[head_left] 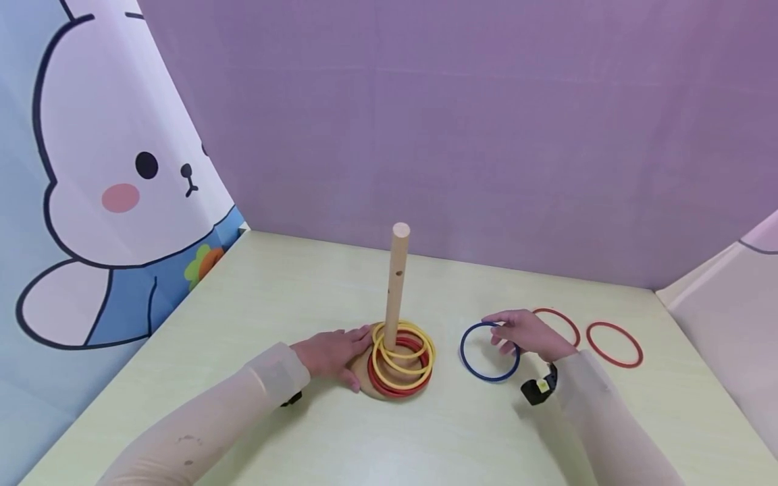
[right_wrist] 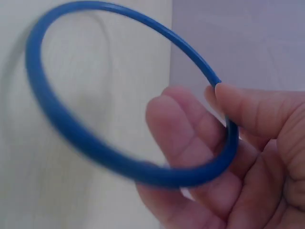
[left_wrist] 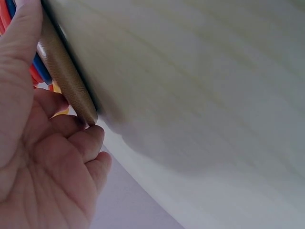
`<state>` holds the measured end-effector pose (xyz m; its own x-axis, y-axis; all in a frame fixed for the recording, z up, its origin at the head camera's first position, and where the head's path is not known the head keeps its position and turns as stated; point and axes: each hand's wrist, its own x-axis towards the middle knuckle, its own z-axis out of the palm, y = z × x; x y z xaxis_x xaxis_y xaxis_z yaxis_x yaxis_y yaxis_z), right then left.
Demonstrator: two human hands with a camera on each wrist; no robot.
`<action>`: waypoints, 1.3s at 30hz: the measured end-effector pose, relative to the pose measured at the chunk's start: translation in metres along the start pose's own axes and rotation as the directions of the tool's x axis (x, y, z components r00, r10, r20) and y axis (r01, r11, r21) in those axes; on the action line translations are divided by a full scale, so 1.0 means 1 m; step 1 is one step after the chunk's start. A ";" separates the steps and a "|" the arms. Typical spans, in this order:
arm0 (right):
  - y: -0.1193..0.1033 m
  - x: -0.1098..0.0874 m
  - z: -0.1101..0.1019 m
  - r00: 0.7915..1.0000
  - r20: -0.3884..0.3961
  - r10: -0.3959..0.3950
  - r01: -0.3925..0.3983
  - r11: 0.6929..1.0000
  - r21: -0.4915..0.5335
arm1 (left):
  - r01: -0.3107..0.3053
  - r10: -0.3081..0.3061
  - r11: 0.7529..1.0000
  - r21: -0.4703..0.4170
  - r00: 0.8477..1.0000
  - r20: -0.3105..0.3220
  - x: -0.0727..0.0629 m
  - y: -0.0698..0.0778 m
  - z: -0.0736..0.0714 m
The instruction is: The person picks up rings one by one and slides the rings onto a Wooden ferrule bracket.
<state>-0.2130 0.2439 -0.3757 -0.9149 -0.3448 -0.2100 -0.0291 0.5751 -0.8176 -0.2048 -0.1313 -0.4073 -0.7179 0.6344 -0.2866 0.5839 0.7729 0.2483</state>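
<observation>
We see the wooden post (head_left: 398,277) upright; our left hand (head_left: 333,353), fingers spread, touches its base (head_left: 361,378) from the left. Right, the right hand (head_left: 530,333) pinches a blue ring (head_left: 489,380), not yet on. Two loose red rings (head_left: 625,366) seem left; yellow rings (head_left: 434,356) encircle the post.
</observation>
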 end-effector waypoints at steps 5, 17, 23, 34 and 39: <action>-0.010 -0.001 0.003 1.000 0.003 -0.024 0.024 0.999 -0.034 | 0.009 -0.009 1.000 -0.005 1.000 0.002 -0.001 0.001 0.000; -0.027 -0.001 0.010 0.989 -0.138 -0.060 0.026 0.971 -0.237 | 0.004 -0.004 1.000 0.005 1.000 0.002 -0.001 -0.001 -0.001; -0.044 0.002 0.009 0.977 -0.177 -0.122 0.035 0.902 -0.430 | 0.003 -0.003 1.000 -0.002 1.000 -0.002 -0.001 0.000 -0.001; -0.075 0.005 0.002 0.963 -0.210 -0.166 0.014 0.815 -0.580 | 0.019 -0.019 1.000 0.006 1.000 0.006 0.000 0.003 -0.003; -0.080 0.005 0.002 0.968 -0.210 -0.138 -0.003 0.832 -0.556 | 0.033 -0.033 0.999 0.009 0.999 0.015 0.000 0.004 -0.003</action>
<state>-0.2141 0.1951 -0.3124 -0.9662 -0.2568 0.0221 -0.2456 0.8912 -0.3814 -0.2037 -0.1287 -0.4031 -0.7310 0.6085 -0.3087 0.5630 0.7935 0.2308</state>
